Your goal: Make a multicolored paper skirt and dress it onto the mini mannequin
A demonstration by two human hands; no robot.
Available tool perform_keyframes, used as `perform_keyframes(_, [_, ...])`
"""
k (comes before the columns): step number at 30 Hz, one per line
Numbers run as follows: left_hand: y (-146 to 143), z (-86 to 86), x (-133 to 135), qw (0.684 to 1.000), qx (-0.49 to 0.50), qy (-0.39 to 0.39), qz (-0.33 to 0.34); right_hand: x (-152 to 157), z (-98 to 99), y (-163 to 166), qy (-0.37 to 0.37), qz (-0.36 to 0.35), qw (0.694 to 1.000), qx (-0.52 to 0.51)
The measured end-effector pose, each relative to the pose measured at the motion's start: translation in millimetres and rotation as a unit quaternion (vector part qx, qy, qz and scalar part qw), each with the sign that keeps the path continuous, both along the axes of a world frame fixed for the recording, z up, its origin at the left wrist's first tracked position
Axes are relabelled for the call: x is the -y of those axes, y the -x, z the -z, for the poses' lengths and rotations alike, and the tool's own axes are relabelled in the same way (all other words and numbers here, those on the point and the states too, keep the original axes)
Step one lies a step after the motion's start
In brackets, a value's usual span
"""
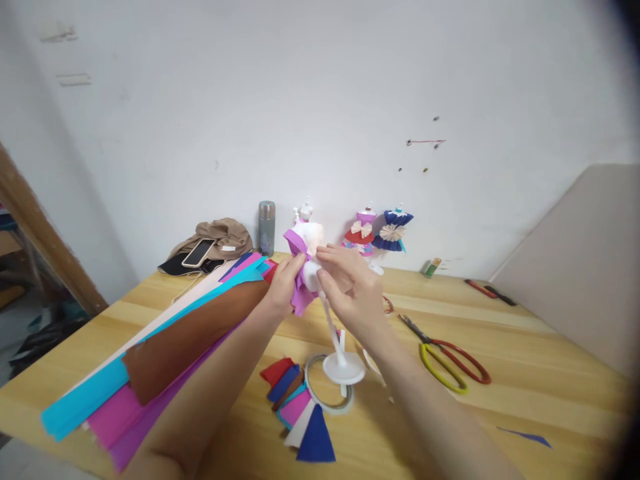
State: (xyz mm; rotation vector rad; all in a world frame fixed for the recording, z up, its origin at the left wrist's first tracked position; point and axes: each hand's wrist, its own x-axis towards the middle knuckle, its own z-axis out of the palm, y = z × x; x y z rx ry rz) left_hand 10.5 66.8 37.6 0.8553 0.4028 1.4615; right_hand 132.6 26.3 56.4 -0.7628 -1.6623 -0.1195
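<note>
A small white dress-form mannequin (311, 275) is tilted in the air, its thin pole and round base (344, 369) pointing down toward me. Purple crepe paper (302, 299) wraps around its torso. My left hand (286, 283) is closed on the paper and the torso from the left. From the right, my right hand (353, 283) has its thumb and fingertips curled against the white body. Below lie a fan of coloured paper pieces (295, 393) and a roll of tape (307, 383).
Long crepe paper sheets (195, 333) cover the left side. Scissors (443, 357) and a dark blue scrap (525, 437) lie right. Along the wall stand a flask (267, 229), dressed mannequins (393, 233) and a small green bottle (432, 268). A phone (199, 253) rests on a cloth cap.
</note>
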Motion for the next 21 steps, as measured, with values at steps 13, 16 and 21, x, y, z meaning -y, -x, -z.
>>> perform_keyframes(13, [-4.5, 9.7, 9.3, 0.981, -0.101, -0.004, 0.163, -5.9, -32.1, -39.3, 0.239, -0.069, 0.945, -0.212])
perform_keyframes(16, [-6.6, 8.7, 12.0, 0.980, -0.128, -0.004, 0.153, -3.5, -33.0, -35.1, 0.271, -0.075, 0.933, -0.227])
perform_keyframes(21, [-8.3, 1.2, 19.7, 0.974, -0.140, -0.013, 0.176, 0.4, -37.3, -30.6, 0.269, -0.084, 0.926, -0.253])
